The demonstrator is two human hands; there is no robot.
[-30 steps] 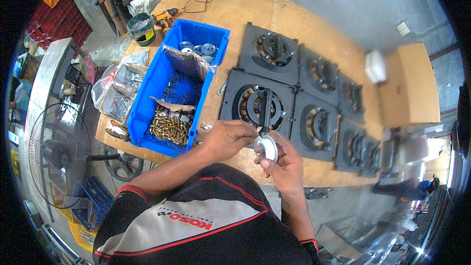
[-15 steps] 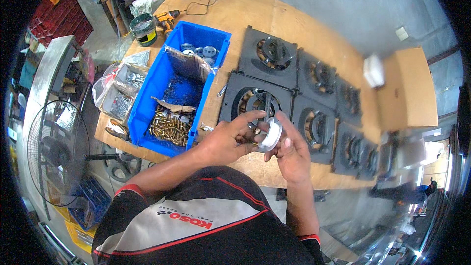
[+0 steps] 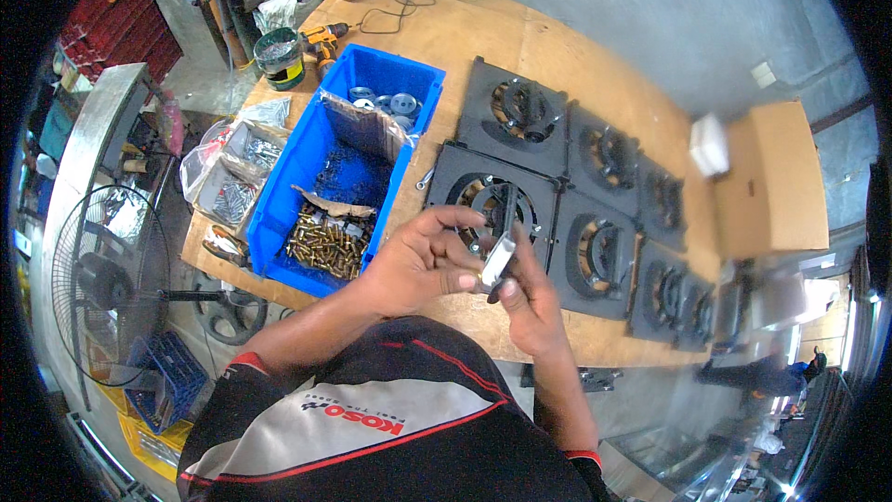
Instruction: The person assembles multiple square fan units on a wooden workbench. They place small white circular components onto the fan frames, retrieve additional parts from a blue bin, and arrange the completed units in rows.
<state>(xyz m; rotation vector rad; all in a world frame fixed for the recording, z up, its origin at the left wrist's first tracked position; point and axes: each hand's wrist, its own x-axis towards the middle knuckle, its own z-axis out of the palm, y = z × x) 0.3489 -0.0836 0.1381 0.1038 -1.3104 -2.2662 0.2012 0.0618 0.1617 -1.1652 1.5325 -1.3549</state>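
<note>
My right hand (image 3: 534,311) grips a round, pale metal cap (image 3: 499,262) between thumb and fingers, with its thin edge turned toward me. Close against the cap's left side is my left hand (image 3: 409,260), its fingers curled and its thumb tip by the rim. A small brass-coloured bit shows there, too little to name. Both hands are over the near edge of a black stove plate (image 3: 453,172) with a round burner opening. A dark bar (image 3: 505,209) stands out above the cap; whether it joins the cap or the stove, I cannot tell.
Left of my hands stands a blue bin (image 3: 269,214) with brass fittings (image 3: 325,244) and round metal caps (image 3: 402,104). Beside it are trays of screws (image 3: 228,195). Several more stove plates (image 3: 595,260) lie rightward. A cordless drill (image 3: 323,39), tub (image 3: 279,60) and cardboard box (image 3: 776,177) stand farther off.
The cap has turned from showing its round face to nearly edge-on, shifting slightly left. My right hand has tilted with it. My left fingers have spread a little.
</note>
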